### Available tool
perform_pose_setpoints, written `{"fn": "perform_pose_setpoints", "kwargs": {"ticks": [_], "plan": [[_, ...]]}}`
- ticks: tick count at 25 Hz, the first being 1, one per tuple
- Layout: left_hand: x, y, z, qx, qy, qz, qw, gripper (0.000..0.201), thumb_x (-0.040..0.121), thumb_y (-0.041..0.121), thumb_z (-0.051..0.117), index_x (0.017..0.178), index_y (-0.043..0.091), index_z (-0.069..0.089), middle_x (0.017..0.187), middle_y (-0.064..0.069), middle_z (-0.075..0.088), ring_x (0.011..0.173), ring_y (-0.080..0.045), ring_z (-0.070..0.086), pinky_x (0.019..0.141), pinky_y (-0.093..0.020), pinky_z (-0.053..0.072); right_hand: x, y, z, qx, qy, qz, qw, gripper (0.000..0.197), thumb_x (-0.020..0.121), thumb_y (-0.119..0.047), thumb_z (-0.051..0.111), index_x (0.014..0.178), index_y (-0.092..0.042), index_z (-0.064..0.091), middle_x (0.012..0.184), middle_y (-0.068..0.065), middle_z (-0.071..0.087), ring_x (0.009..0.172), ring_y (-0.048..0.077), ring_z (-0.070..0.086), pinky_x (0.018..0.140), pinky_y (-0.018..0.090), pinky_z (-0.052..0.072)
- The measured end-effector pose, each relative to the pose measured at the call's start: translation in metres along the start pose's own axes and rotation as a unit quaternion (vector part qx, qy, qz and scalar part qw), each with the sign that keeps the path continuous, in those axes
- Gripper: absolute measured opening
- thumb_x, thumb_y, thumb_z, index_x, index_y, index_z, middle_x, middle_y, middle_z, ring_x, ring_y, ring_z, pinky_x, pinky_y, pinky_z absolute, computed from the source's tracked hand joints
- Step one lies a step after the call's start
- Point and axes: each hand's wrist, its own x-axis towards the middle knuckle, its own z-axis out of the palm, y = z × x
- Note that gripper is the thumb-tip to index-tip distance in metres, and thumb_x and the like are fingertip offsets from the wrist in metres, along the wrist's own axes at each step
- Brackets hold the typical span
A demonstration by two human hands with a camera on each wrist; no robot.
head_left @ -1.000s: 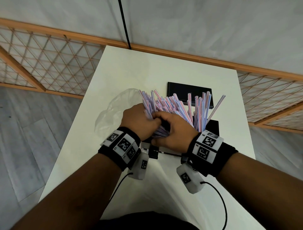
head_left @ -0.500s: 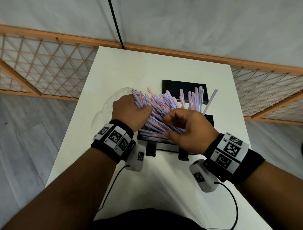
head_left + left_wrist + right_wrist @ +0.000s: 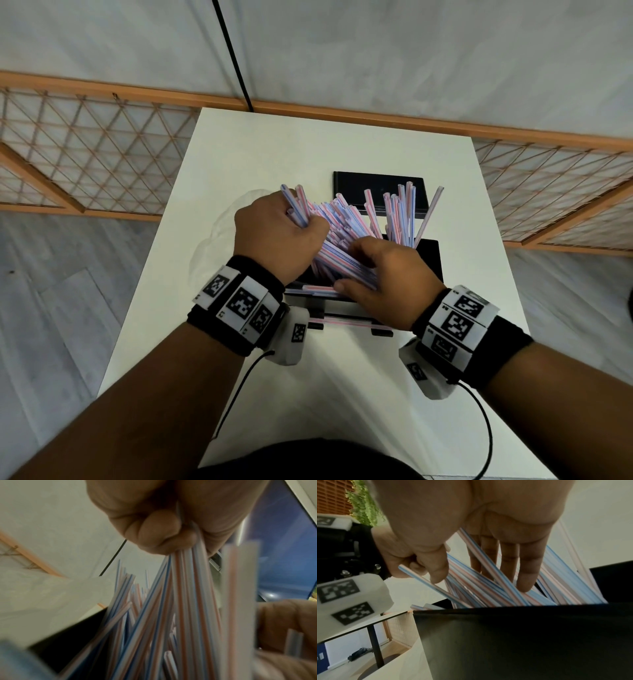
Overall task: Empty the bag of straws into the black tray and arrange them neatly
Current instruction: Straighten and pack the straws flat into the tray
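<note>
Many striped pink-and-blue straws (image 3: 346,228) stand fanned out of the black tray (image 3: 430,255) in the middle of the white table. My left hand (image 3: 298,222) grips a bundle of them at the pile's left, with its fingers (image 3: 159,527) curled tight round the straws (image 3: 181,588). My right hand (image 3: 363,262) lies on the near part of the pile. Its fingers (image 3: 527,572) reach straight in among the straws (image 3: 488,588) and the thumb touches one. The tray's near wall (image 3: 505,635) hides the lower ends.
The empty clear bag (image 3: 219,236) lies crumpled left of the tray, behind my left hand. A flat black lid (image 3: 376,186) sits just beyond the straws. One loose straw (image 3: 342,321) lies on the table (image 3: 342,377) in front of the tray.
My hands were clasped together on the near ends of the straws. The left has drawn a bundle up and to the left. The right has opened and settled onto the near part of the pile.
</note>
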Motion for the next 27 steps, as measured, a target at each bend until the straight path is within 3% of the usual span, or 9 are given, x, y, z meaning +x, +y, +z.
{"fn": "perform_pose_setpoints", "kwargs": {"ticks": [5, 8, 10, 13, 16, 20, 23, 25, 27], "plan": [[0.001, -0.019, 0.007, -0.049, 0.013, -0.084, 0.995, 0.028, 0.081, 0.029, 0.07, 0.064, 0.007, 0.066, 0.051, 0.002, 0.06, 0.058, -0.024, 0.063, 0.056, -0.021, 0.05, -0.002, 0.011, 0.008, -0.076, 0.021, 0.033, 0.996, 0.063, 0.072, -0.075, 0.051, 0.105, -0.022, 0.051, 0.1, 0.0, 0.054, 0.091, 0.024, 0.056, 0.074, 0.036, 0.05], [0.002, -0.037, 0.011, -0.123, 0.016, -0.159, 0.979, 0.026, 0.074, 0.033, 0.072, 0.064, 0.009, 0.069, 0.043, -0.001, 0.059, 0.052, -0.033, 0.067, 0.056, -0.049, 0.059, -0.007, 0.018, 0.002, -0.005, 0.007, 0.056, 0.998, 0.039, 0.079, -0.051, 0.07, 0.092, -0.017, 0.054, 0.083, -0.002, 0.055, 0.074, 0.02, 0.053, 0.066, 0.03, 0.04], [-0.001, -0.04, 0.015, -0.147, 0.015, -0.182, 0.972, 0.019, 0.07, 0.035, 0.071, 0.066, 0.017, 0.069, 0.041, 0.002, 0.058, 0.049, -0.034, 0.066, 0.052, -0.055, 0.057, -0.008, 0.021, -0.002, 0.018, 0.039, 0.008, 0.999, 0.02, 0.085, -0.03, 0.069, 0.082, -0.013, 0.058, 0.075, 0.0, 0.056, 0.071, 0.022, 0.054, 0.065, 0.031, 0.041], [-0.004, -0.041, 0.02, -0.154, 0.028, -0.2, 0.967, 0.023, 0.071, 0.035, 0.072, 0.063, 0.014, 0.068, 0.044, 0.004, 0.059, 0.05, -0.031, 0.066, 0.055, -0.053, 0.058, -0.005, 0.016, -0.003, 0.03, 0.093, -0.042, 0.994, 0.019, 0.084, -0.029, 0.067, 0.073, -0.015, 0.061, 0.07, -0.001, 0.054, 0.066, 0.02, 0.052, 0.063, 0.029, 0.04], [-0.01, -0.04, 0.022, -0.1, -0.017, -0.174, 0.98, 0.025, 0.077, 0.043, 0.079, 0.079, 0.021, 0.066, 0.067, 0.013, 0.063, 0.065, -0.013, 0.062, 0.068, -0.029, 0.051, 0.0, 0.016, 0.005, 0.027, 0.07, -0.036, 0.997, 0.021, 0.079, -0.029, 0.078, 0.092, -0.014, 0.07, 0.084, 0.001, 0.06, 0.072, 0.019, 0.057, 0.069, 0.027, 0.045], [-0.013, -0.04, 0.027, -0.176, 0.016, -0.232, 0.956, 0.044, 0.089, 0.056, 0.064, 0.078, 0.017, 0.049, 0.071, 0.006, 0.048, 0.068, -0.018, 0.046, 0.062, -0.027, 0.037, -0.004, 0.025, 0.015, -0.031, 0.073, -0.043, 0.996, 0.041, 0.08, -0.042, 0.072, 0.109, -0.015, 0.063, 0.099, 0.004, 0.059, 0.089, 0.023, 0.055, 0.081, 0.035, 0.048], [-0.008, -0.046, 0.038, -0.309, 0.018, -0.296, 0.904, 0.075, 0.076, 0.08, 0.055, 0.098, 0.009, 0.061, 0.092, -0.001, 0.064, 0.091, -0.023, 0.06, 0.088, -0.035, 0.051, -0.005, 0.029, 0.026, -0.118, 0.018, -0.036, 0.992, 0.046, 0.087, -0.055, 0.046, 0.112, -0.02, 0.063, 0.102, 0.004, 0.059, 0.094, 0.032, 0.054, 0.084, 0.044, 0.049], [-0.01, -0.048, 0.045, -0.391, 0.003, -0.333, 0.858, 0.106, 0.052, 0.097, 0.057, 0.12, 0.016, 0.063, 0.116, -0.005, 0.071, 0.111, -0.027, 0.066, 0.103, -0.051, 0.049, -0.005, 0.034, 0.031, -0.123, 0.031, -0.046, 0.991, 0.042, 0.091, -0.052, 0.043, 0.099, -0.021, 0.07, 0.091, 0.005, 0.058, 0.086, 0.033, 0.055, 0.076, 0.043, 0.05], [-0.012, -0.045, 0.048, -0.39, -0.014, -0.322, 0.862, 0.113, 0.049, 0.099, 0.054, 0.132, 0.021, 0.058, 0.126, -0.001, 0.068, 0.119, -0.024, 0.063, 0.108, -0.05, 0.045, -0.003, 0.041, 0.03, -0.111, 0.069, -0.059, 0.99, 0.035, 0.09, -0.046, 0.053, 0.079, -0.019, 0.074, 0.075, 0.004, 0.055, 0.072, 0.03, 0.056, 0.065, 0.036, 0.049]]}}
